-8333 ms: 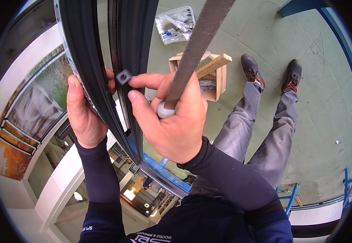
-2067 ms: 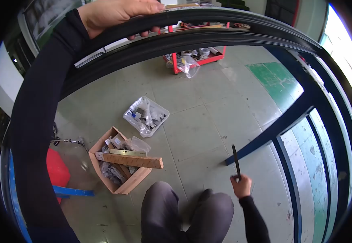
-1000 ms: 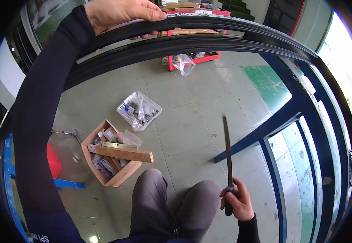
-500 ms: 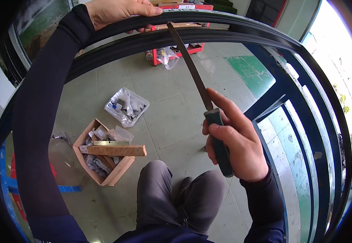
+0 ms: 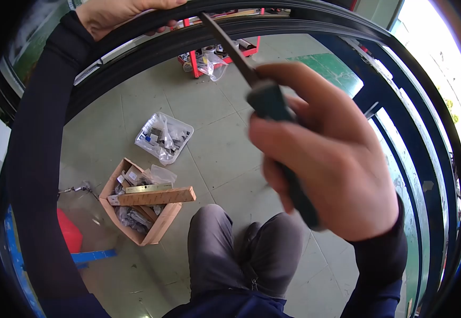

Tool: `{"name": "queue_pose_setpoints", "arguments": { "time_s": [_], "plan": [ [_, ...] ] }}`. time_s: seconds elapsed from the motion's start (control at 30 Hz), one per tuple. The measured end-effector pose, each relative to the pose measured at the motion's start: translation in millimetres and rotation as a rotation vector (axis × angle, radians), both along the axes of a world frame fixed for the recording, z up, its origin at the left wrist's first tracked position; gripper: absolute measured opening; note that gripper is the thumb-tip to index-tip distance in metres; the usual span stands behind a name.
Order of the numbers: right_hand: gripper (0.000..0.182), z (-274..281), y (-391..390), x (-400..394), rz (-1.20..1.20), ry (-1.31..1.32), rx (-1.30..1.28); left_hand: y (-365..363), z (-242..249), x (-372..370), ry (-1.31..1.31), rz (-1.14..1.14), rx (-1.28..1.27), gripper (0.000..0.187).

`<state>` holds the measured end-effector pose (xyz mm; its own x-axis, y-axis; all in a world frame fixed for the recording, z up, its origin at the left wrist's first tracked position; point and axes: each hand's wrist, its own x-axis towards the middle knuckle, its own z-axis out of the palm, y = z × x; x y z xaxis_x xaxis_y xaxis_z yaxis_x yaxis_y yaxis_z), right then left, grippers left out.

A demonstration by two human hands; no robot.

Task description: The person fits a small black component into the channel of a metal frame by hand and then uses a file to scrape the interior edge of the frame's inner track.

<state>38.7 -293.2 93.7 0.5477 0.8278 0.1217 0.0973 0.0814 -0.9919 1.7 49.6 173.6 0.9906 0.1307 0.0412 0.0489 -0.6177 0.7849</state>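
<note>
My right hand (image 5: 331, 153) is closed around the dark green handle of a file (image 5: 230, 50), slightly blurred by motion. The narrow metal blade slants up and to the left, its far end against the upper bar of a black frame (image 5: 135, 66). At the top left, my left hand (image 5: 116, 13) grips that same bar, thumb on top and fingertips showing beneath it. The file's end meets the bar just to the right of the left hand. Whether the tip goes into the bar cannot be made out.
On the tiled floor stand a clear plastic bin (image 5: 188, 132) of bagged small parts and a cardboard box (image 5: 161, 233) with packets and a long wrapped piece. A red cart (image 5: 193, 63) stands beyond the frame. Dark blue rails (image 5: 405, 116) run along the right.
My right hand has risen and come closer to the camera with the file, and less of the blade shows. My left hand keeps its hold on the frame; the view has shifted slightly.
</note>
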Motion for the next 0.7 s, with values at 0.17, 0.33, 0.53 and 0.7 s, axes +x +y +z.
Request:
{"name": "queue_pose_setpoints", "arguments": {
  "time_s": [0.17,0.33,0.53,0.7],
  "plan": [
    [0.052,5,15,20,0.06,-0.219,-0.076,-2,0,2,0.096,0.044,-0.038,0.03],
    [0.049,-6,37,35,0.122,-0.58,-0.112,-1,0,2,0.059,-0.044,-0.049,0.027],
    [0.045,7,38,33,0.168,-0.648,-0.138,-8,0,-1,0.027,-0.004,0.019,0.026],
    [0.041,1,78,51,0.197,-0.804,-0.142,-7,1,0,0.044,-0.04,0.006,0.025]
  ]
}}
